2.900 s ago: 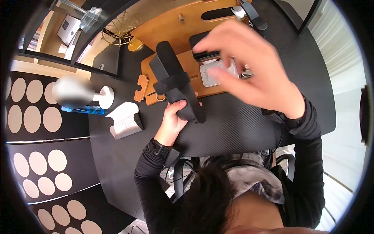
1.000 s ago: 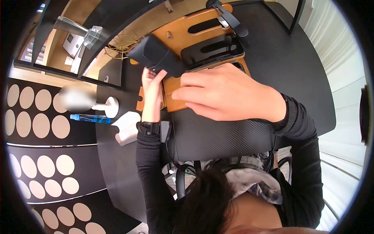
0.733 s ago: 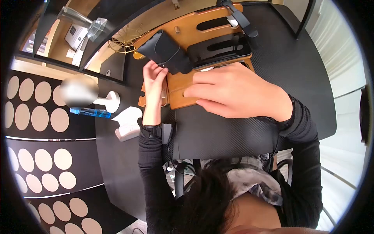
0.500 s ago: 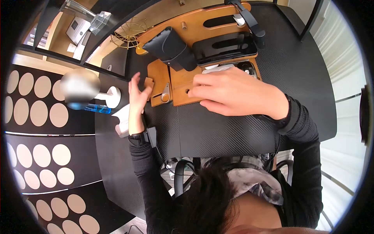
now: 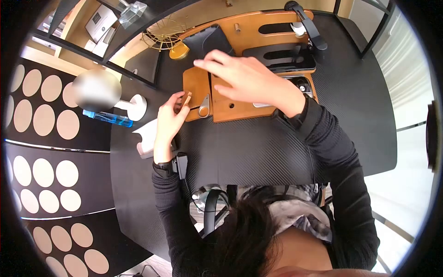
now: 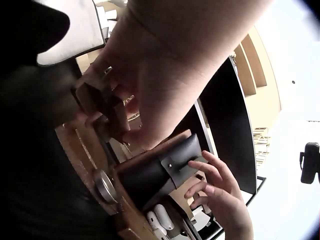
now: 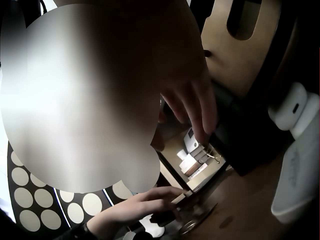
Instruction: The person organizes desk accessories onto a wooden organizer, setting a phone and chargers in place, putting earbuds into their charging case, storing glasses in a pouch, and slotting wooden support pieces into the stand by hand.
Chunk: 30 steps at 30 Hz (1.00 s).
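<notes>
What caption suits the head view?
Left hand pinches a small wooden block; right hand reaches over the wooden organizer.

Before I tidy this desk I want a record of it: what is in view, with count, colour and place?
wooden organiser: 1, brown, middle of the table
black pouch: 1, black, standing at the organiser's back left
phone: 1, black, leaning on the organiser's back
small wooden piece: 1, brown, at the organiser's left edge
metal tag: 1, silver, on the organiser's left tray
earbud case: 1, white, in the organiser
blue bottle: 1, blue, lying far left
wire ornament: 1, gold, behind the organiser
table: 1, black
left hand: holds the small wooden piece
right hand: fingers touching the black pouch
</notes>
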Motion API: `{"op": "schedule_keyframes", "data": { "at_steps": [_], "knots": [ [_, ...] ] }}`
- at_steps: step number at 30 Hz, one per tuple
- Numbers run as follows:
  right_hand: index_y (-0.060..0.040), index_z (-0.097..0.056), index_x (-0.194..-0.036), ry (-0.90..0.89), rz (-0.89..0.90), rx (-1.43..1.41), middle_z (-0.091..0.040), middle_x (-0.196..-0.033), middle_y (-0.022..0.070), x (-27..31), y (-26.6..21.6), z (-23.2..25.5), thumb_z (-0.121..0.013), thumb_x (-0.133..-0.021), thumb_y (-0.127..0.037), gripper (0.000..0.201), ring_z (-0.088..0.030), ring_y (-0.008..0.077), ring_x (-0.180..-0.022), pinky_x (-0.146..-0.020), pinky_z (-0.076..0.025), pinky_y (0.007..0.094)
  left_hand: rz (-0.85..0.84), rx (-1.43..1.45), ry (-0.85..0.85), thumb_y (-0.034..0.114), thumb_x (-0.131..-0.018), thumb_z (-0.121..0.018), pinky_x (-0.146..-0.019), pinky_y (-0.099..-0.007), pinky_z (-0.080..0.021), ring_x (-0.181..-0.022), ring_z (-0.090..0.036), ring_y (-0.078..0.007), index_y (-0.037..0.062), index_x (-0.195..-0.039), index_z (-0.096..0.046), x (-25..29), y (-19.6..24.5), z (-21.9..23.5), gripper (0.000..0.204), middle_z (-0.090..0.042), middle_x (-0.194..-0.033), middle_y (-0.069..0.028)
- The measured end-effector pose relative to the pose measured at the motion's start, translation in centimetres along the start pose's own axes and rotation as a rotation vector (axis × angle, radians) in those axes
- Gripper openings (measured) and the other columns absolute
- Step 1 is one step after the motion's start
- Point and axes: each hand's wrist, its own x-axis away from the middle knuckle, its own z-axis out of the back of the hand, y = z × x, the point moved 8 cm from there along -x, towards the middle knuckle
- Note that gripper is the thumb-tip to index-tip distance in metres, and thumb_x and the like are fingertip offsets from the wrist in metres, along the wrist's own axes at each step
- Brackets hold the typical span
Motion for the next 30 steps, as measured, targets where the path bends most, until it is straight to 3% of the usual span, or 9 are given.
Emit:
{"op": "schedule_keyframes", "data": {
  "at_steps": [5, 9, 14, 18, 20, 23, 24, 26, 30],
  "knots": [
    [-0.0050, -0.058, -0.114, 0.234, 0.026, 0.054, -0.055, -0.110, 0.0088, -2.0, 0.3, 1.8, -0.060, -0.077, -0.004, 0.037, -0.065, 0.0260, -0.088, -0.068, -0.055, 0.0379, -0.008, -0.091, -0.087, 0.006, -0.085, -0.054, -0.069, -0.0316, -0.052, -0.072, -0.066, -0.0212, 0.0000, -0.113, -0.061, -0.1, 0.1, -0.2, 0.029, -0.068, -0.089, -0.0154],
    [-0.0057, -0.059, -0.113, 0.326, 0.022, 0.131, -0.055, -0.115, 0.0092, -1.7, 0.0, 3.1, -0.060, -0.076, 0.001, 0.038, -0.064, 0.0260, -0.092, -0.068, -0.056, 0.0366, -0.090, -0.031, -0.033, 0.003, -0.089, -0.052, -0.069, -0.0307, -0.050, -0.071, -0.064, -0.0217, -0.0001, -0.109, -0.063, -0.3, 0.8, -0.2, 0.023, -0.066, -0.087, -0.0141],
    [-0.0081, -0.060, -0.112, 0.362, -0.005, 0.221, -0.057, -0.101, 0.0089, -1.4, 2.0, 3.4, -0.063, -0.080, -0.006, 0.032, -0.066, 0.0256, -0.077, -0.064, -0.056, 0.0350, -0.266, -0.018, 0.018, -0.001, -0.091, -0.051, -0.070, -0.0287, -0.049, -0.074, -0.061, -0.0205, 0.0001, -0.108, -0.063, -0.3, 2.1, -0.4, 0.022, -0.064, -0.091, -0.0126],
    [-0.0091, -0.061, -0.111, 0.380, -0.024, 0.116, -0.057, -0.099, 0.0089, -1.4, 3.2, 3.3, -0.063, -0.083, -0.008, 0.028, -0.066, 0.0268, -0.075, -0.064, -0.055, 0.0350, -0.223, -0.017, -0.032, -0.001, -0.091, -0.051, -0.072, -0.0278, -0.049, -0.077, -0.061, -0.0196, 0.0002, -0.109, -0.063, -0.1, 2.2, -0.6, 0.022, -0.064, -0.091, -0.0125],
    [-0.0089, -0.063, -0.107, 0.418, -0.007, 0.013, -0.058, -0.098, 0.0088, -1.5, 3.4, 3.5, -0.063, -0.084, -0.009, 0.023, -0.065, 0.0279, -0.074, -0.064, -0.054, 0.0351, -0.070, 0.080, -0.053, -0.001, -0.092, -0.050, -0.074, -0.0276, -0.048, -0.078, -0.061, -0.0200, 0.0006, -0.110, -0.063, -0.1, 0.8, -0.7, 0.023, -0.063, -0.093, -0.0119],
    [-0.0081, -0.065, -0.102, 0.482, -0.015, -0.125, -0.057, -0.100, 0.0094, -1.5, 3.8, 3.8, -0.062, -0.082, -0.006, 0.020, -0.065, 0.0291, -0.073, -0.065, -0.053, 0.0360, 0.013, 0.093, -0.093, 0.000, -0.093, -0.049, -0.076, -0.0286, -0.048, -0.079, -0.060, -0.0204, 0.0008, -0.111, -0.063, -0.2, 0.1, -0.7, 0.022, -0.062, -0.093, -0.0113],
    [-0.0081, -0.065, -0.102, 0.482, -0.015, -0.125, -0.057, -0.100, 0.0094, -1.5, 3.9, 3.7, -0.062, -0.082, -0.006, 0.020, -0.065, 0.0291, -0.073, -0.065, -0.053, 0.0360, 0.013, 0.093, -0.093, 0.000, -0.093, -0.049, -0.076, -0.0286, -0.048, -0.079, -0.060, -0.0204, 0.0008, -0.111, -0.063, -0.3, -0.1, -0.7, 0.022, -0.062, -0.093, -0.0113],
    [-0.0087, -0.066, -0.101, 0.558, -0.065, 0.045, -0.057, -0.104, 0.0094, -1.1, 4.0, 4.2, -0.061, -0.080, -0.003, 0.023, -0.065, 0.0297, -0.073, -0.065, -0.053, 0.0368, -0.200, 0.002, -0.035, 0.001, -0.094, -0.048, -0.076, -0.0290, -0.047, -0.079, -0.058, -0.0198, 0.0014, -0.112, -0.063, -0.3, 1.2, -0.4, 0.023, -0.059, -0.090, -0.0105],
    [-0.0080, -0.064, -0.100, 0.521, -0.038, 0.076, -0.056, -0.107, 0.0091, -0.9, 2.7, 4.6, -0.060, -0.077, 0.000, 0.025, -0.065, 0.0302, -0.072, -0.063, -0.053, 0.0376, -0.139, -0.103, -0.095, 0.008, -0.095, -0.050, -0.081, -0.0291, -0.044, -0.087, -0.055, -0.0192, 0.0032, -0.115, -0.063, 0.0, 0.5, -1.1, 0.024, -0.058, -0.093, -0.0110]
  ]
}}
